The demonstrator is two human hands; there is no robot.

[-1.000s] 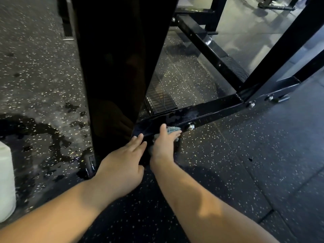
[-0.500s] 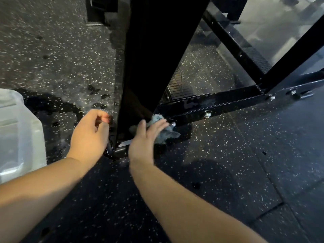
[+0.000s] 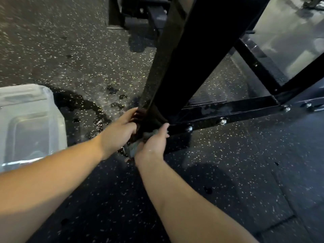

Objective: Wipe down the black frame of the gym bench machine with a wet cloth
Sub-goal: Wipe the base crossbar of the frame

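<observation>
So, far out to the left of both hands sits a translucent white plastic tub (image 3: 29, 123) on the speckled black rubber floor (image 3: 228, 172), with a dark wet puddle (image 3: 78, 104) spread between the tub and the left hand's fingers.

The left hand (image 3: 117, 130) has its fingers curled round the left edge of the big glossy black upright post (image 3: 177, 67) of the gym bench frame, right at its foot. It looks like a bracing grip more than anything.

Just to the right of that, nearly touching it, the right hand (image 3: 152, 142) has the crumpled grey-blue wet cloth (image 3: 140, 144) bunched under its palm and fingers, pressed against the bottom of the post where the post meets the low black horizontal crossbar (image 3: 228, 111). Most of the cloth is hidden under the hand, so I can't tell how much is actually on the metal.

Going right from the right fingers, the crossbar has damp smears on top and a row of silver bolt heads (image 3: 222, 121) along its side.

My read: this is the wiping of the post's base joint. Next thing probably calls for sliding the cloth along or up, keeping pressure on and working round those bolts.
</observation>
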